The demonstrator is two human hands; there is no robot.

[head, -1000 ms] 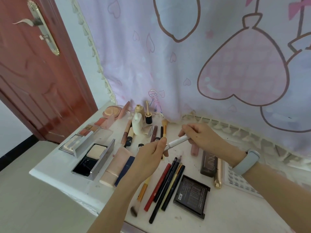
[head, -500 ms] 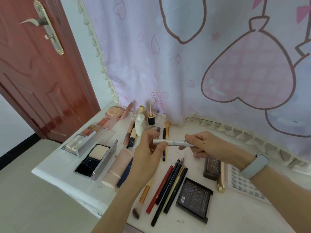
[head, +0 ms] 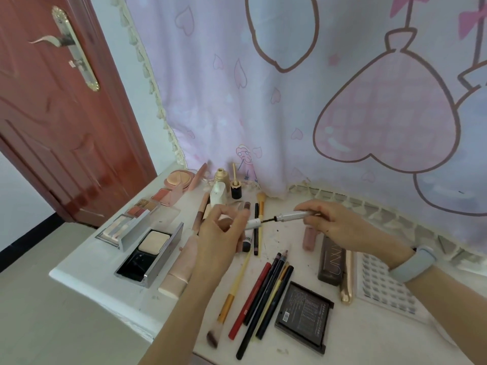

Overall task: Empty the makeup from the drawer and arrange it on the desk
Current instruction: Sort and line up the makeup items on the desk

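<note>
Above the white desk [head: 87,264], my two hands hold a silver mascara that is pulled apart. My left hand [head: 221,238] pinches the silver tube [head: 253,223]. My right hand [head: 332,219] grips the silver cap [head: 295,215], and its dark wand points left, with the tip close to the tube's mouth. Makeup lies spread on the desk below: several pencils [head: 266,291], a long gold-handled brush [head: 232,296], a black palette [head: 304,316] and an open powder compact [head: 150,248].
A brown palette [head: 332,259], a gold tube [head: 347,283] and a white sheet of small tips [head: 384,285] lie at the right. Bottles [head: 219,191], blushes [head: 179,178] and an eyeshadow case [head: 131,219] stand at the back left. A patterned curtain [head: 316,88] hangs behind; a red door [head: 52,114] is at the left.
The silver mascara was closed and held level between both hands. Now my right hand has drawn the cap and wand out to the right, away from the tube in my left hand.
</note>
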